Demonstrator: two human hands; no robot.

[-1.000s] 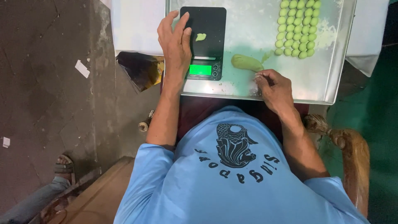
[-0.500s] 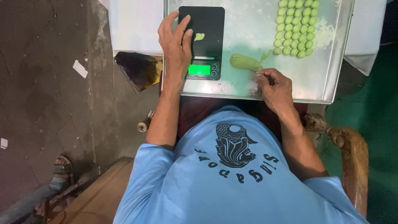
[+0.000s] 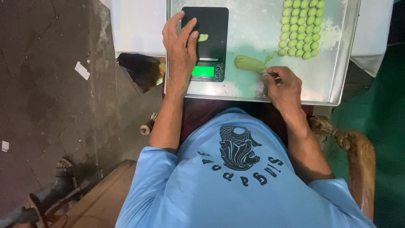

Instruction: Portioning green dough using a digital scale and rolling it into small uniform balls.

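- A small pale-green dough piece [image 3: 203, 37] lies on the black platform of the digital scale [image 3: 209, 26], upper centre of the frame, just beside my fingertips.
- My left hand [image 3: 179, 44] lies flat on the left part of the scale, fingers spread and loosely extended, holding nothing; the index and middle tips sit right next to the piece. Judged: the hand rests there to set or adjust the portion while the lit green display [image 3: 203, 71] below it stays uncovered.
- My right hand [image 3: 283, 86] is lower right of centre, fingers drawn in narrow around something at their tips. I cannot tell whether that is a pinch of dough or a small tool; the knuckles hide it.
- A green dough log [image 3: 249, 63] lies just up-left of the right hand, close enough to pull from.
- Rows of green dough balls [image 3: 300, 28] sit packed together at upper right, well apart from the scale; the top rows are cut off by the frame edge.
- All of this rests on a metal tray [image 3: 337, 63], dusted white in places.
- A wooden chair arm [image 3: 358, 156] shows at lower right.
- At lower left, a sandalled foot [image 3: 63, 173] of another person; the rest is out of frame.
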